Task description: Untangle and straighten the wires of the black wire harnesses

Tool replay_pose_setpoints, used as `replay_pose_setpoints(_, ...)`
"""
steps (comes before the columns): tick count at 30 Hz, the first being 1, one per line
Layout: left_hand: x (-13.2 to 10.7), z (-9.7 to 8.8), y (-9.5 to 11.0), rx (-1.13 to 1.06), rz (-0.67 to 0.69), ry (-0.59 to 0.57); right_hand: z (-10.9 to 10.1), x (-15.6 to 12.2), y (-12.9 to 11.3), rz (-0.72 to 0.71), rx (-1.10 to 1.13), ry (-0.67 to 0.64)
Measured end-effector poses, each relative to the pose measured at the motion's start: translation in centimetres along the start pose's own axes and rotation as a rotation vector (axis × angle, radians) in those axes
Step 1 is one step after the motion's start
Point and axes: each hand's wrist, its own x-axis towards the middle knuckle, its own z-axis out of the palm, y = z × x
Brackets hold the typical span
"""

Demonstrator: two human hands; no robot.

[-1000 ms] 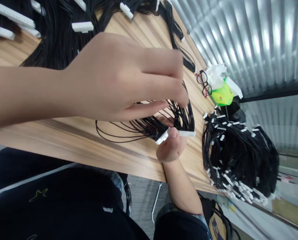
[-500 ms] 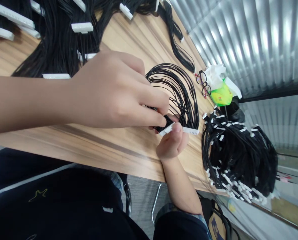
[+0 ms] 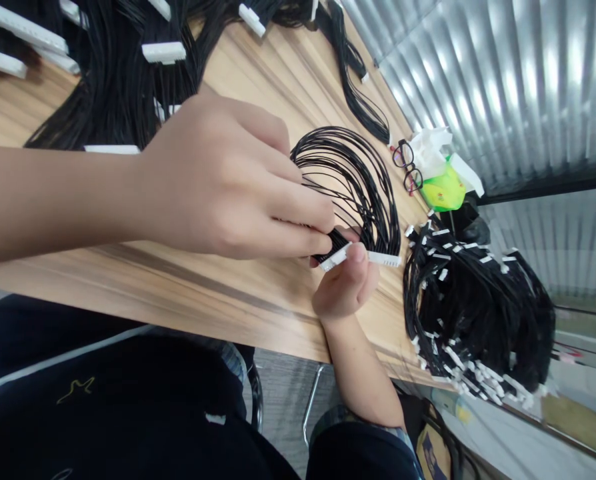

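On bench, your left hand has grip nearly shut, fingertips pinching black wires at white connector. Your right hand has grip part-closed, thumb pressing same connector. Wire loop runs to second connector; large wire bundle lies near.

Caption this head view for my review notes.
Left hand pinches black wires at a white connector held in the right hand.

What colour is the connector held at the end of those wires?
The connector is white and its wires are black; it shows best in the head view.
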Motion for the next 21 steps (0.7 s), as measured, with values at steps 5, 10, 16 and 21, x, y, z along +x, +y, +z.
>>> replay_pose_setpoints(5,-0.2,0.1,-0.2,0.006,0.087,-0.089,0.0,0.0,0.0,0.015,0.017,0.001)
replay_pose_setpoints(10,-0.7,0.7,-0.6,0.020,0.128,-0.085,0.0,-0.1,0.1,-0.013,-0.022,-0.003)
replay_pose_setpoints(16,-1.6,1.5,-0.9,0.175,0.290,0.108,-0.2,0.2,0.2,-0.010,0.004,-0.041)
replay_pose_setpoints(21,-1.8,1.7,-0.5,0.103,0.155,0.100,-0.3,0.2,0.3,-0.077,-0.075,-0.032)
